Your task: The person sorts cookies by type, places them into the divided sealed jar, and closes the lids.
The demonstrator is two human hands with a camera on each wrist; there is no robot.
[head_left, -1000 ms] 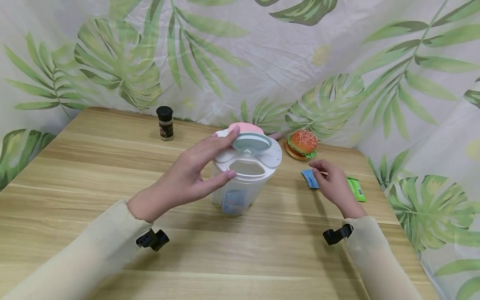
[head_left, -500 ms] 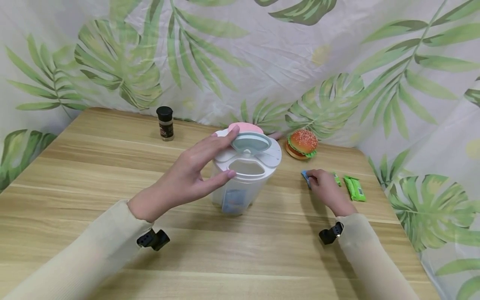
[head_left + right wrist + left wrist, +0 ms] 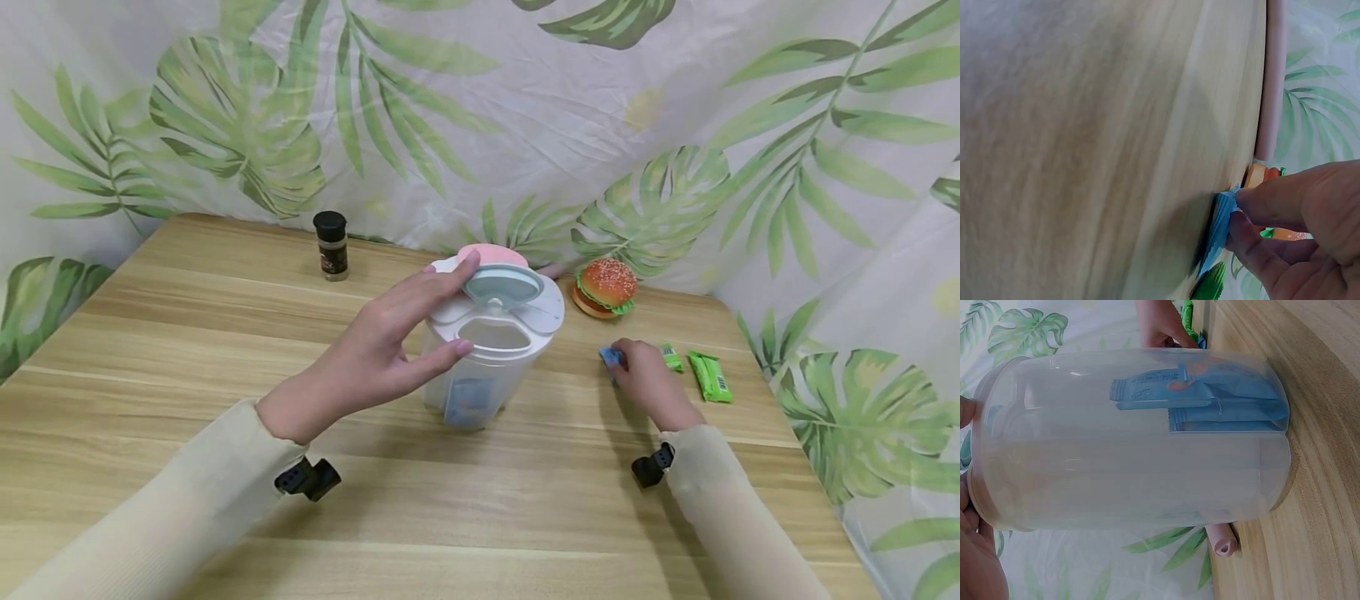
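Observation:
A clear plastic container (image 3: 480, 383) with a white lid stands mid-table, with blue packets (image 3: 1229, 400) inside it at the bottom. My left hand (image 3: 375, 350) grips the lid's rim, thumb on the near edge and index finger against a raised grey-blue flap (image 3: 502, 286). A pink flap (image 3: 491, 252) is raised behind it. To the right, my right hand (image 3: 647, 379) lies low on the table and pinches a blue packet (image 3: 611, 357) between thumb and fingers. The right wrist view shows that blue packet (image 3: 1217, 228) held at the fingertips (image 3: 1254, 200).
Two green packets (image 3: 710, 377) (image 3: 671, 357) lie right of my right hand. A toy burger (image 3: 603, 287) sits behind them. A black-capped spice jar (image 3: 331, 246) stands at the back left. The wooden table (image 3: 225, 333) is ringed by a leaf-print cloth.
My right hand has dropped to the table and shifted slightly left, closing on the blue packet. A second green packet has come into view. The left hand and container have not moved.

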